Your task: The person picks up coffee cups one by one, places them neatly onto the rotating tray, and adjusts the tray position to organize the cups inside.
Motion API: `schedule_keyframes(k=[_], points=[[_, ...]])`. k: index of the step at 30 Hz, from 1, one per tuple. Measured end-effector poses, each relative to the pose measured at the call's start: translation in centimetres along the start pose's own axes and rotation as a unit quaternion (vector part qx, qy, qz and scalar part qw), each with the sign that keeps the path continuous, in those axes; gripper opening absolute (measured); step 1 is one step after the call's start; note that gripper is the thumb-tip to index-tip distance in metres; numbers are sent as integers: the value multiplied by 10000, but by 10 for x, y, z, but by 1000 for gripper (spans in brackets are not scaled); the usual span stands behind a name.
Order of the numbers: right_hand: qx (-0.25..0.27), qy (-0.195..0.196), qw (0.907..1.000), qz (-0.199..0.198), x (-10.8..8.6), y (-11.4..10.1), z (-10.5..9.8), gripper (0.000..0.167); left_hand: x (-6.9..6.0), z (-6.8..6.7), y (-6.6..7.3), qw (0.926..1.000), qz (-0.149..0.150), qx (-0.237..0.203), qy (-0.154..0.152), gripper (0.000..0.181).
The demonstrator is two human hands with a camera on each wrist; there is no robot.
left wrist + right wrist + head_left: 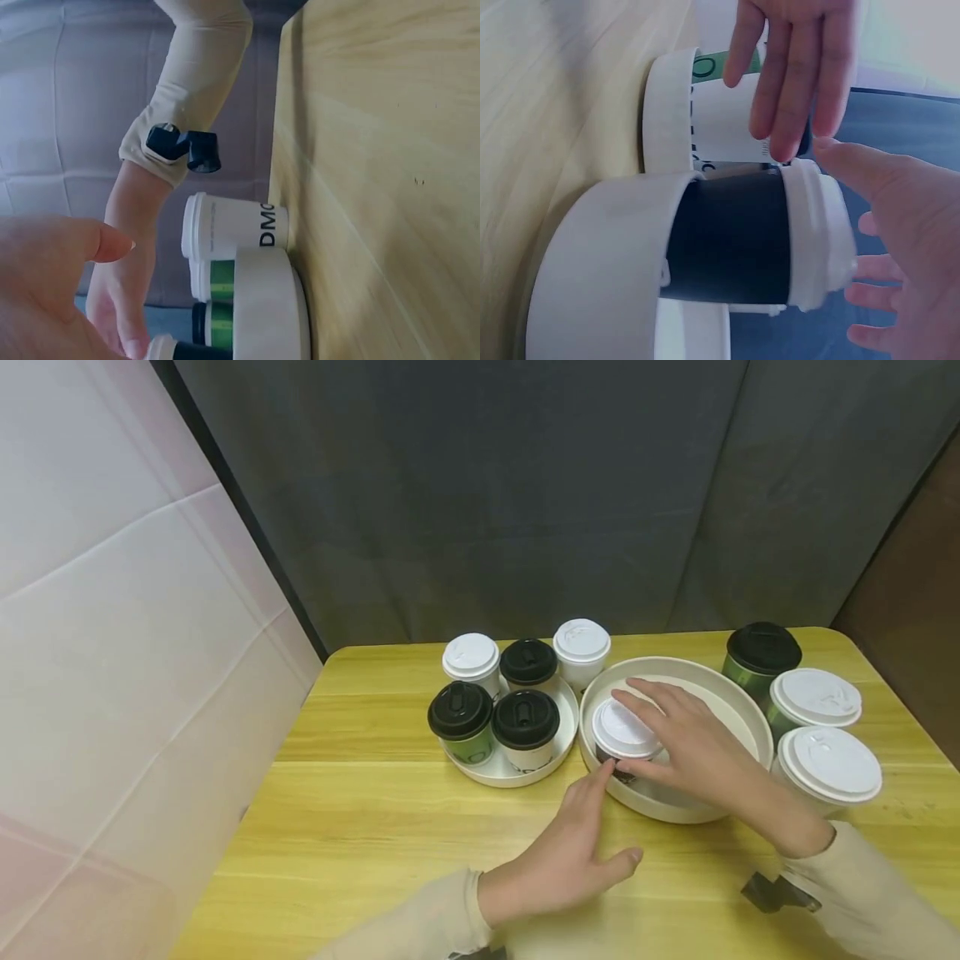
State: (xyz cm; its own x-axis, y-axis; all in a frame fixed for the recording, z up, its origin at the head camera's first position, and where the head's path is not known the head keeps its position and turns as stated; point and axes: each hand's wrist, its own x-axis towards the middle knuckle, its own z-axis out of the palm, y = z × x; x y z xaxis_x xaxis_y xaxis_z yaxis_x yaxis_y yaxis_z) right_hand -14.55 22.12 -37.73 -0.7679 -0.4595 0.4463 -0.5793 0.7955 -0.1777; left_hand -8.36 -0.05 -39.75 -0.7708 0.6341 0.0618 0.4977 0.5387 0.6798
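Note:
A dark paper cup with a white lid [622, 729] stands in the large cream round tray [738, 714], near its left side. My right hand [693, 743] hovers over and beside that lid, thumb in front and fingers spread; in the right wrist view a gap shows between most fingers and the dark cup [731, 238]. In front of the tray is my left hand [566, 852], fingers extended toward the cup and thumb apart, holding nothing. Its fingertips [784, 146] come close to the lid in the right wrist view; whether they touch it I cannot tell.
Left of the large tray, a smaller white round tray [502, 781] carries several lidded cups, including a green one [468, 747]. A white-lidded cup [581, 652] stands behind. Along the right stand a black-lidded green cup [761, 656] and two white-lidded cups [828, 768].

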Motion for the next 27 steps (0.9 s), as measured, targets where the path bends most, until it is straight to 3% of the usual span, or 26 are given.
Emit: schedule_keyframes(k=[8, 13, 23, 27], points=[[-86, 327, 9993, 140, -28, -1, -22, 86, -2, 6, 5, 9951, 706, 682, -70, 89], [-184, 462, 9986, 196, -51, -3, -27, 77, 1, 10, 6, 9885, 1181, 914, -226, 87], [-433, 611, 9966, 349, -91, -3, -25, 69, 10, 18, 7, 9780, 1473, 1425, -384, 83], [-637, 766, 9947, 236, -104, -2, -17, 74, 15, 23, 6, 9691, 1626, 1831, -313, 84]])
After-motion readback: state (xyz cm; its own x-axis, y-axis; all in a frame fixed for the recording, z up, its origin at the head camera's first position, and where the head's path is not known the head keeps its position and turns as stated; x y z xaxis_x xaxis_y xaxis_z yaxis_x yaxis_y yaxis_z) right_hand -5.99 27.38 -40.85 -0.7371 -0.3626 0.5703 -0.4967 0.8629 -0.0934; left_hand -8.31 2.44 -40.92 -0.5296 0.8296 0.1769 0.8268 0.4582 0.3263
